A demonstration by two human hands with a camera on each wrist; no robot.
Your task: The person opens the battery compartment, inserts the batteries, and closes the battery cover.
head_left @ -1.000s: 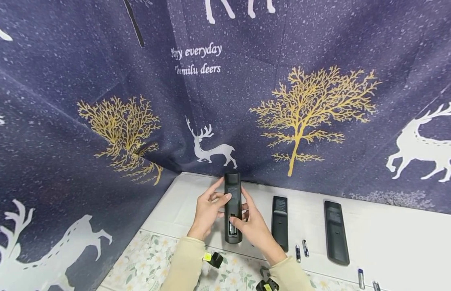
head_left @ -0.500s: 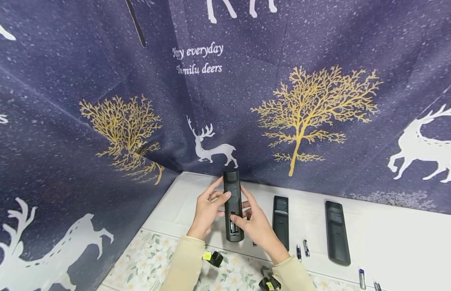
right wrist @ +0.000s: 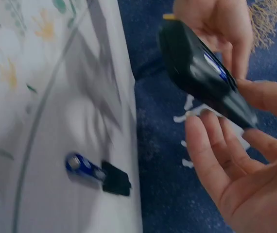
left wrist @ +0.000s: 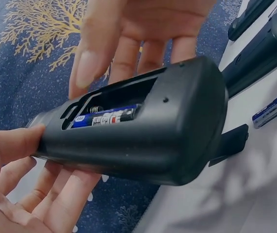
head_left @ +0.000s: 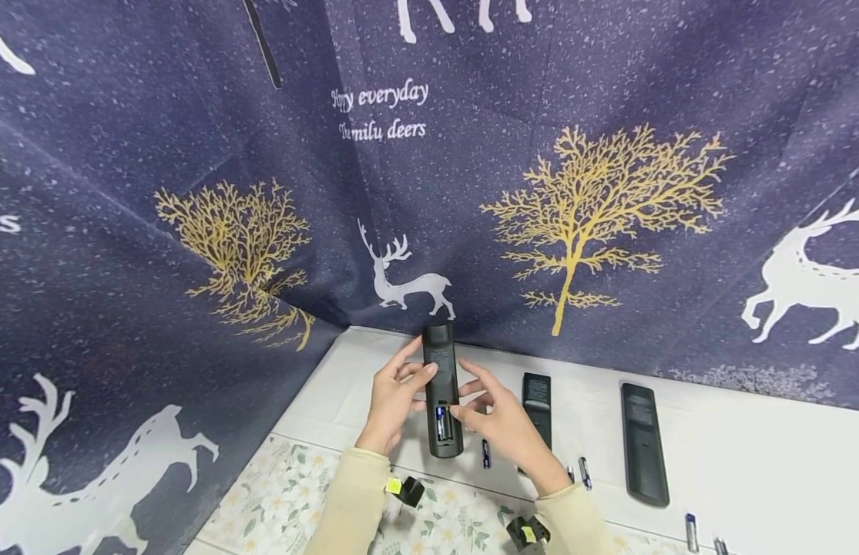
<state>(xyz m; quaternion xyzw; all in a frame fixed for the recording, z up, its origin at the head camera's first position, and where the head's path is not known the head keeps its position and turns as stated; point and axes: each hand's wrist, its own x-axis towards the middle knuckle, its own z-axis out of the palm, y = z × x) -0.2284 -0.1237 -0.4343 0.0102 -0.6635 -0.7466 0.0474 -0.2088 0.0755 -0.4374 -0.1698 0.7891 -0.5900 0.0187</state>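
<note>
A black remote control [head_left: 439, 370] stands raised over the table, its back facing me. My left hand [head_left: 393, 397] grips its left side, thumb across the back. The lidless battery compartment shows one blue battery [left wrist: 107, 115] lying along one side; a spring [left wrist: 95, 109] shows in the bare slot beside it. My right hand [head_left: 501, 420] is at the remote's right side, fingers loosely bent and holding nothing. Its thumb tip is at the compartment's edge; whether it touches I cannot tell. A loose blue battery [head_left: 486, 453] and a small black battery cover [right wrist: 115, 178] lie on the table below.
Two more black remotes lie to the right, one [head_left: 538, 405] partly behind my right hand, another [head_left: 644, 443] farther off. Several loose batteries, such as a battery [head_left: 585, 472], lie near them. A dark blue deer-print cloth [head_left: 429, 193] hangs behind the white table [head_left: 332, 385]; a floral cloth [head_left: 276, 493] covers the front.
My right hand has drawn back to the right, its thumb lifting from inside the compartment and uncovering the battery there. The loose battery below has come into view. My left hand keeps its grip.
</note>
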